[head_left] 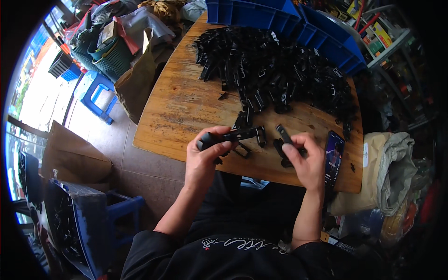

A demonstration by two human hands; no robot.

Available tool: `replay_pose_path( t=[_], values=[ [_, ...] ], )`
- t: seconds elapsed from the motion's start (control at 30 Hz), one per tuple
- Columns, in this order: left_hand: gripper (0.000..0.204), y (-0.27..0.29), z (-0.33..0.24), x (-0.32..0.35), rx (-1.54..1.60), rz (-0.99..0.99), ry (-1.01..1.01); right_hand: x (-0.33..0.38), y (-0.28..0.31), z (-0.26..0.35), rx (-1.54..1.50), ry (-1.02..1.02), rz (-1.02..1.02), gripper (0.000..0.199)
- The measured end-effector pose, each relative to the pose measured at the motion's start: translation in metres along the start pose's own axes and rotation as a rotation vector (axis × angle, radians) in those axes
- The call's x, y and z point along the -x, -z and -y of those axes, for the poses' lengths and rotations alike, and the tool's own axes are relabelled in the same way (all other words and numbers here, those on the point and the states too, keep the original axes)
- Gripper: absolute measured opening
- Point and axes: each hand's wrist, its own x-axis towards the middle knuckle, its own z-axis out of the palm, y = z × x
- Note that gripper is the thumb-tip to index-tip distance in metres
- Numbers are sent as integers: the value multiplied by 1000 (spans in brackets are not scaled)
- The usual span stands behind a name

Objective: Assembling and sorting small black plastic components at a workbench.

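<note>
A wooden table (172,100) fills the middle of the room, its varnish worn and scuffed on the left side. Someone in a dark top (161,256) sits close against its near edge. A broad heap of black plastic parts (275,70) covers the far half, with a tongue of loose pieces trailing toward the person. Behind it stand two blue plastic crates, one (252,15) straight across the far edge, the other (331,44) angled at the far right corner. Just beside the table's right side is a brown paper sack (371,161) with a crumpled grey lining at its mouth; off to the left, a blue plastic stool (86,88) stands on the tiles.

Both hands are raised over the near edge, apart from each other. By the right one a phone (333,154) lies on the table, screen lit. The left hand (205,149) has thumb and fingers closed around a long black clip-like part (242,134), its free end pointing right. The right hand (305,161) pinches a short black strip (283,134) between thumb and fingers, its tip near that end but not touching. A tiny black scrap (353,167) lies right of the phone.
</note>
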Motion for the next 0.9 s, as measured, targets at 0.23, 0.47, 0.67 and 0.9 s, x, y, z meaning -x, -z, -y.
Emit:
replay_pose_path(
  t=[0.23, 0.47, 0.67, 0.9],
  values=[
    [30, -10, -5, 11, -233, 5, -56, 8, -31, 26, -443, -210, 119, 19],
    [29, -9, -1, 14, -493, 83, -230, 6, -28, 23, -508, -262, 162, 21],
    [30, -8, 3, 14, -429, 80, -254, 6, -27, 22, -592, -256, 179, 18],
    [30, -9, 0, 15, -277, 66, -74, 6, -25, 19, -577, -266, 206, 23]
  ],
)
